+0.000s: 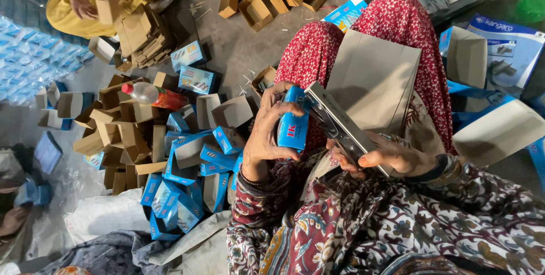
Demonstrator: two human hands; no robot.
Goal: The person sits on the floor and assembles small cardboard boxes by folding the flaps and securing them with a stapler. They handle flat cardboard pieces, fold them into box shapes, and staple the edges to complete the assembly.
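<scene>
left: box heap [170, 156] blocks | ahead: bare floor [238, 48] open | right: flat cartons [499, 130] crowd

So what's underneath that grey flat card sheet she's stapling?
Under the grey card sheet lie the person's knees in red patterned cloth. The metal stapler in the right hand covers its lower edge; the lap beneath is hidden.

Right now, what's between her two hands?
In the head view, a metal stapler spans from the left hand, which grips a small blue box, to the right hand.
</scene>
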